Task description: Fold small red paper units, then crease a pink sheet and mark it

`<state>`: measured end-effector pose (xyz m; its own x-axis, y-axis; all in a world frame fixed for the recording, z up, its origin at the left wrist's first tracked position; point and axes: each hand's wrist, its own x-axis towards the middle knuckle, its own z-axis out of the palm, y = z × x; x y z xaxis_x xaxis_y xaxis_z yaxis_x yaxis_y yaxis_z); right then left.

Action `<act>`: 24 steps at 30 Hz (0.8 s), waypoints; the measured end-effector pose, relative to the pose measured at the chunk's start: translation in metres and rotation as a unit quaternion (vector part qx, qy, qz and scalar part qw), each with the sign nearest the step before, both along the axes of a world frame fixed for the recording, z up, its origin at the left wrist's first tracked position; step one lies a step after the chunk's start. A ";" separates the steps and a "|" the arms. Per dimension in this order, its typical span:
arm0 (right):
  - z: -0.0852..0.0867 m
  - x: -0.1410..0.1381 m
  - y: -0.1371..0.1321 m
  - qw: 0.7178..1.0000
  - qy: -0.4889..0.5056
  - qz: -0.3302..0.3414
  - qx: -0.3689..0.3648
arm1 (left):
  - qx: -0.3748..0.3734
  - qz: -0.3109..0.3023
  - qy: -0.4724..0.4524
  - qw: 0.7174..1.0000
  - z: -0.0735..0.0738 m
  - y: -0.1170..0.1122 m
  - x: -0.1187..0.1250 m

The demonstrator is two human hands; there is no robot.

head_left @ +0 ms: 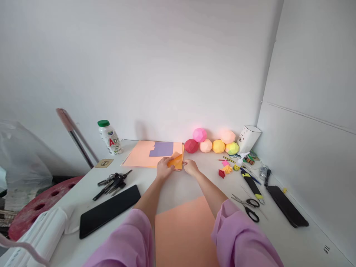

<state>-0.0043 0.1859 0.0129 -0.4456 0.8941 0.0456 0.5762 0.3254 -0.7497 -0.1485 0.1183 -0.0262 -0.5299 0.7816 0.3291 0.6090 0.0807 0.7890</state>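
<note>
My left hand and my right hand reach out side by side over the white table, both in pink-purple sleeves. Between them is a small orange sheet of paper, partly lifted. My left hand's fingers pinch its left edge. My right hand's fingertips are closed at its right edge, touching it. The paper lies at the front corner of a stack of peach paper with a purple sheet on top.
A peach sheet lies near me. To the left are keys, a black tablet and a green-capped bottle. Paper balls line the wall. On the right are scissors, a glue bottle, pens and a black phone.
</note>
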 end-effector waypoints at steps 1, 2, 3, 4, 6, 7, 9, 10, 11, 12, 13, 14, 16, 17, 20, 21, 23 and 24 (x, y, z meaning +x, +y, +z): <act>-0.006 -0.005 0.002 1.000 0.008 -0.001 0.019 | 0.002 0.005 0.010 1.000 0.000 0.002 0.001; -0.011 -0.008 0.002 0.999 0.017 0.000 0.038 | 0.005 0.011 0.018 1.000 0.000 0.003 0.002; -0.017 -0.009 0.002 0.998 0.025 0.003 0.055 | 0.007 0.018 0.023 1.000 -0.001 0.005 0.002; -0.022 -0.010 0.002 0.997 0.032 0.007 0.069 | 0.009 0.026 0.024 0.999 -0.002 0.006 0.002; -0.030 -0.010 0.005 0.995 0.044 0.012 0.087 | 0.013 0.036 0.019 0.999 -0.004 0.008 0.001; -0.034 -0.010 0.007 0.995 0.051 0.011 0.090 | 0.014 0.041 0.013 0.999 -0.006 0.008 0.000; -0.039 -0.011 0.012 0.994 0.064 0.002 0.088 | 0.016 0.047 0.003 0.999 -0.008 0.007 -0.003; -0.041 -0.012 0.015 0.994 0.070 -0.003 0.084 | 0.018 0.045 0.002 0.999 -0.009 0.006 -0.003; -0.042 -0.012 0.018 0.994 0.076 -0.007 0.078 | 0.022 0.040 0.004 0.999 -0.009 0.005 -0.003; -0.043 -0.013 0.020 0.994 0.083 -0.008 0.072 | 0.027 0.032 0.009 0.999 -0.009 0.004 -0.003; -0.043 -0.013 0.022 0.994 0.089 -0.008 0.066 | 0.032 0.022 0.017 0.999 -0.009 0.003 -0.002; -0.044 -0.013 0.023 0.994 0.095 -0.006 0.061 | 0.038 0.011 0.025 0.999 -0.008 0.003 -0.001; -0.044 -0.013 0.024 0.993 0.105 0.000 0.056 | 0.051 -0.006 0.039 0.998 -0.007 0.003 0.002; -0.045 -0.012 0.024 0.992 0.109 0.003 0.056 | 0.057 -0.011 0.043 0.997 -0.006 0.003 0.004; -0.045 -0.011 0.022 0.991 0.121 0.015 0.056 | 0.072 -0.010 0.041 0.996 -0.005 0.004 0.008; -0.045 -0.011 0.022 0.990 0.125 0.020 0.056 | 0.075 -0.007 0.038 0.996 -0.006 0.004 0.009; -0.046 -0.010 0.023 0.989 0.132 0.028 0.052 | 0.075 0.003 0.024 0.997 -0.006 0.004 0.009; -0.047 -0.009 0.024 0.989 0.136 0.031 0.050 | 0.071 0.008 0.015 0.997 -0.007 0.003 0.009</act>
<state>-0.0136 0.2095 -0.0338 -0.4594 0.8502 0.2570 0.3347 0.4337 -0.8365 -0.1398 0.1217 -0.0330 -0.5308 0.7168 0.4521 0.6315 -0.0212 0.7751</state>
